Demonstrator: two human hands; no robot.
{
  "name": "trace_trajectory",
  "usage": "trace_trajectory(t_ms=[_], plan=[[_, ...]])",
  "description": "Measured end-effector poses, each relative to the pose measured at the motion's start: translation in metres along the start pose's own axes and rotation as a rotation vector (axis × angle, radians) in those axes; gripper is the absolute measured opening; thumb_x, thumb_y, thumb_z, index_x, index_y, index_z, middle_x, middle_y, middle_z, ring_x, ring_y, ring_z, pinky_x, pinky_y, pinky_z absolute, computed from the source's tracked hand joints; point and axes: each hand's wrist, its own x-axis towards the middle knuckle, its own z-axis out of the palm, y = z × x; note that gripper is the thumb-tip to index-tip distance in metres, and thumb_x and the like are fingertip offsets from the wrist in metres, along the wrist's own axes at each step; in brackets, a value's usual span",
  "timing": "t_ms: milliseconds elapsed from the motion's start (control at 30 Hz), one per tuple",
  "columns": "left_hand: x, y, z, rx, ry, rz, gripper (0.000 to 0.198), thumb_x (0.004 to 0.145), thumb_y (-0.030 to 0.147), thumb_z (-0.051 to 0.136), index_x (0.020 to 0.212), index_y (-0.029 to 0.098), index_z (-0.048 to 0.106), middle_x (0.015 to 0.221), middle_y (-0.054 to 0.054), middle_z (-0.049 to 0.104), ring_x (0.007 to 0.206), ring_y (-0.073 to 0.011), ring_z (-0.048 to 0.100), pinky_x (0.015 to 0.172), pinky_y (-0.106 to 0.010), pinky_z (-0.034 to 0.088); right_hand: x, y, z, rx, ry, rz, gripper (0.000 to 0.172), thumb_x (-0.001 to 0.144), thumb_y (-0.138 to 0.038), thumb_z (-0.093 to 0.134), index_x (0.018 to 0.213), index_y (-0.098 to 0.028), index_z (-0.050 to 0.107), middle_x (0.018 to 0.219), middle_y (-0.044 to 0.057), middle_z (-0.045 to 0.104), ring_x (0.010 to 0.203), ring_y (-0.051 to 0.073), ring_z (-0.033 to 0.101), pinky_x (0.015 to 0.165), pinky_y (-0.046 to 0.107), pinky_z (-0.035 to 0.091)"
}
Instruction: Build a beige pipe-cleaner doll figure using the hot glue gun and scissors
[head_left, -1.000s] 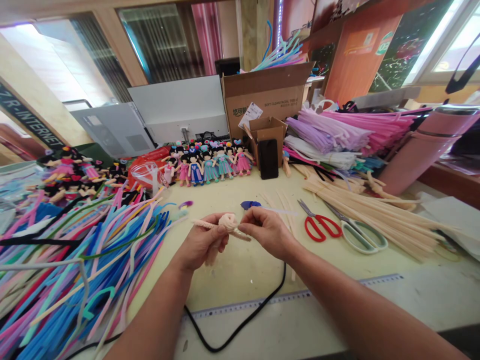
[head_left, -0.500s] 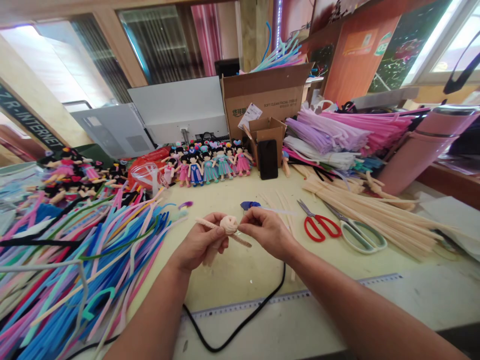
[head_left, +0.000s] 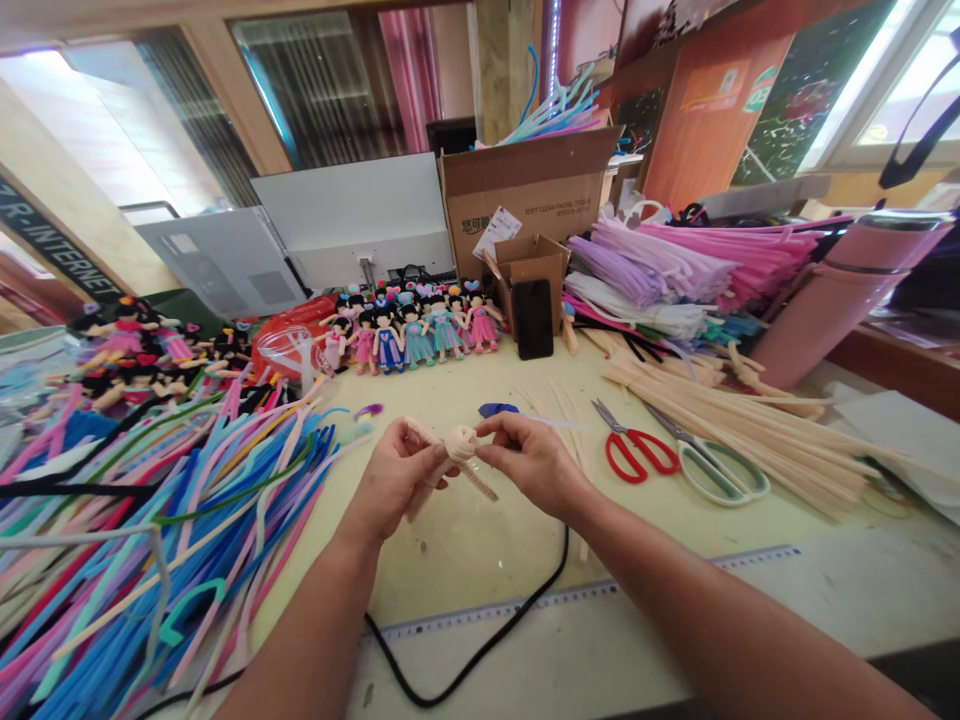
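Both left hand (head_left: 396, 480) and right hand (head_left: 534, 464) pinched a cream piece (head_left: 463, 452) between closed fingers (head_left: 430, 460), mid-frame; its knob (head_left: 460, 438) looked wound, tails (head_left: 481, 483) seemingly loose.

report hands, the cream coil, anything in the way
Left hand gripping cream coil; right hand pinching its edge. Coil held above table. Black cord below, not visibly in the way.

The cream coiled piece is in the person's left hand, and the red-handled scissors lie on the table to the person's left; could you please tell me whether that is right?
Not quite: the red-handled scissors lie to the person's right, as the head view shows.
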Motion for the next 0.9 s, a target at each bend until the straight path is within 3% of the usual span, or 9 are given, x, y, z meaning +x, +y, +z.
trace_trajectory(t_ms=[100,200,367,633,900], plan=[[0.0,-0.003,0.004,0.082,0.041,0.083,0.048,0.063,0.047,0.082,0.076,0.021,0.043,0.06,0.004,0.065,0.054,-0.0156,0.065,0.049,-0.023,0.048,0.001,0.001,0.001,-0.019,0.02,0.015,0.012,0.08,-0.029,0.067,0.083,-0.017,0.068,0.054,-0.007,0.045,0.051,0.008,0.04,0.049,0.022,0.029],[-0.001,-0.003,0.007,0.125,0.02,0.163,0.04,0.069,0.048,0.076,0.088,0.019,0.055,0.065,0.003,0.065,0.057,-0.0137,0.062,0.056,-0.026,0.05,0.001,0.002,0.002,-0.053,0.037,0.012,0.011,0.08,-0.029,0.068,0.079,-0.018,0.066,0.053,-0.008,0.045,0.05,0.008,0.04,0.049,0.023,0.028],[-0.006,-0.001,0.011,0.133,-0.036,0.143,0.036,0.077,0.05,0.067,0.088,0.016,0.066,0.08,-0.003,0.066,0.07,-0.0144,0.06,0.067,-0.028,0.052,-0.001,0.003,0.005,-0.098,0.039,-0.003,0.011,0.079,-0.028,0.068,0.08,-0.017,0.067,0.054,-0.007,0.046,0.052,0.009,0.041,0.05,0.023,0.029],[-0.002,-0.007,0.015,0.127,0.037,0.139,0.041,0.064,0.05,0.08,0.08,0.016,0.063,0.07,0.0,0.064,0.063,-0.0131,0.056,0.059,-0.026,0.048,0.0,0.006,0.007,-0.072,0.01,0.01,0.019,0.08,-0.035,0.068,0.085,-0.017,0.066,0.054,-0.008,0.046,0.051,0.009,0.042,0.049,0.023,0.03],[-0.003,0.001,0.014,0.049,0.125,0.155,0.037,0.061,0.045,0.083,0.075,0.016,0.064,0.066,0.0,0.066,0.057,-0.0117,0.056,0.056,-0.024,0.047,-0.002,0.002,0.005,-0.112,-0.042,0.006,0.023,0.078,-0.019,0.065,0.101,-0.019,0.067,0.061,-0.008,0.049,0.055,0.009,0.045,0.055,0.023,0.035]])
